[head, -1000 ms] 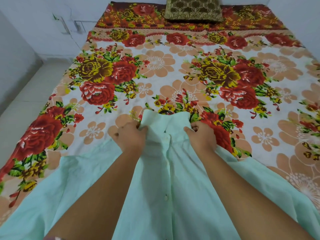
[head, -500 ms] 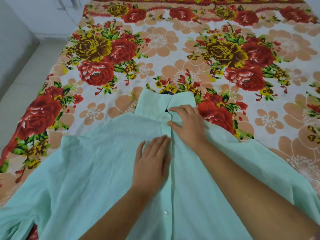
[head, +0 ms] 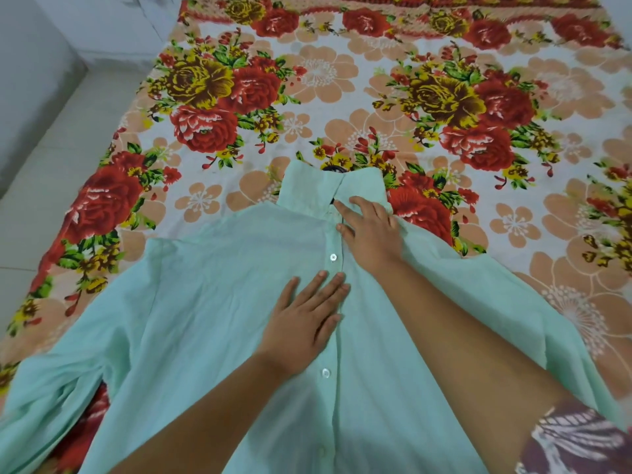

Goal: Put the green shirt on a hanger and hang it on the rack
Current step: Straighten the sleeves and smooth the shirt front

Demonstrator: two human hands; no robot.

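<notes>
The mint-green shirt (head: 212,302) lies front-up on the bed, its collar (head: 307,191) pointing away from me and both sleeves spread out. A small dark piece of the hanger (head: 337,169) peeks out at the collar opening; the rest is hidden inside the shirt. My left hand (head: 304,323) rests flat on the chest, fingers apart, just left of the button placket. My right hand (head: 371,230) presses palm-down on the placket just below the collar, its fingers spread over the cloth. Neither hand holds anything. No rack is in view.
The shirt lies on a bed with a floral sheet (head: 342,97) of red and yellow roses. Pale floor tiles (head: 51,165) and a white wall run along the bed's left side. A patterned sleeve (head: 574,439) shows at the bottom right.
Both hands let go of the collar area they gripped a second ago. The left hand slid down and flattened on the chest; the right now presses the placket. The view tilted down.
</notes>
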